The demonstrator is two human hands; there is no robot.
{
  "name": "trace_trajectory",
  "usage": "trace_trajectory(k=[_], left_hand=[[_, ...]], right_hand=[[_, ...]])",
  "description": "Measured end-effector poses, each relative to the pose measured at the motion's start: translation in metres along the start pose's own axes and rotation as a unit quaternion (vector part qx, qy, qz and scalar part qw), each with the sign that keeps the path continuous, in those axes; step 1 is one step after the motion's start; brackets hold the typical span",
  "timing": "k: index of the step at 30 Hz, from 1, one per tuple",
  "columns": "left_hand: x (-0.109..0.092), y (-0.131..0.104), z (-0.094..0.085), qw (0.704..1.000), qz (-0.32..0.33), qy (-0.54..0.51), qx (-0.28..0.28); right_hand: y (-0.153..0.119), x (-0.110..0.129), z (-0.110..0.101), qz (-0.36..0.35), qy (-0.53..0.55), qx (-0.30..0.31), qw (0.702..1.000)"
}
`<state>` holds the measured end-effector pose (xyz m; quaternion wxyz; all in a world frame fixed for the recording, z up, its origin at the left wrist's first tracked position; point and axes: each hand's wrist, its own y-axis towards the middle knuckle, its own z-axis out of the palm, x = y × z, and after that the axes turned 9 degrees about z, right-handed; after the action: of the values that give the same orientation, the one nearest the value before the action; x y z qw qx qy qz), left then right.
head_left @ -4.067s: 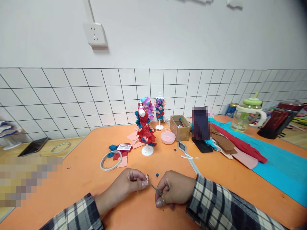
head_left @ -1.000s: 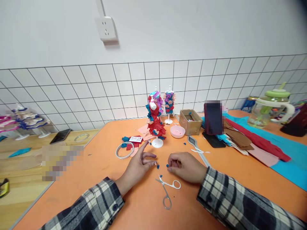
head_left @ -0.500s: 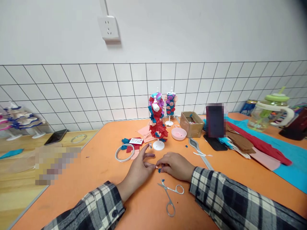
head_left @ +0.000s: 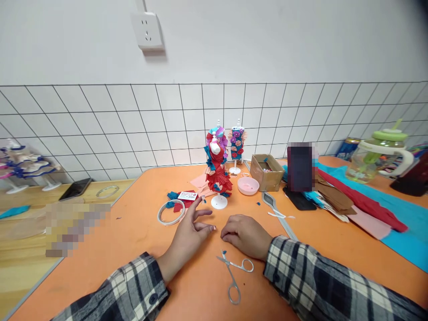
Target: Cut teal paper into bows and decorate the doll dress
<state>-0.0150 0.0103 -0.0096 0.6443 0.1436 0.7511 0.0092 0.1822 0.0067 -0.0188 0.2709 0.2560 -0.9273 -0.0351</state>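
Note:
My left hand (head_left: 191,227) is over the orange table, its fingers spread, with tiny pinkish bits at the tips of the index finger and thumb. To its right my right hand (head_left: 246,234) is closed, fingers curled down near the tabletop; what it may hold is hidden. A small gap separates the hands. Behind them stands a small dress form (head_left: 219,176) in red and blue ruffles on a white base. Open scissors (head_left: 230,267) lie in front of the hands, with a blue scrap at the blades.
A tape roll (head_left: 160,214) lies beside red and blue scraps at left. Behind right are a pink bowl (head_left: 248,191), a cardboard box (head_left: 266,178) and a second dress form (head_left: 237,145). Farther right are a dark phone (head_left: 300,167), crepe paper (head_left: 368,200) and a jug (head_left: 363,162).
My hands have moved apart; they were together at a small blue and pink piece. That blue piece no longer shows between them. The view has shifted slightly.

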Motion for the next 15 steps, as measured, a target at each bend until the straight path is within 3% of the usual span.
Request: trace_trajectory(k=[4, 10, 12, 15], left_hand=[[-0.001, -0.006, 0.002, 1.000, -0.001, -0.020, 0.006], [-0.001, -0.007, 0.005, 1.000, -0.017, -0.006, 0.017], [-0.003, -0.008, 0.006, 0.999, -0.026, -0.005, 0.022], [-0.006, -0.009, 0.008, 0.999, -0.029, -0.013, 0.018]], right_hand=[[-0.011, -0.001, -0.005, -0.017, 0.052, 0.036, 0.998], [-0.013, 0.012, -0.003, -0.011, -0.038, 0.073, 0.997], [-0.010, 0.014, 0.000, 0.023, -0.032, 0.052, 0.998], [-0.007, 0.011, 0.003, 0.098, 0.042, -0.027, 0.994]])
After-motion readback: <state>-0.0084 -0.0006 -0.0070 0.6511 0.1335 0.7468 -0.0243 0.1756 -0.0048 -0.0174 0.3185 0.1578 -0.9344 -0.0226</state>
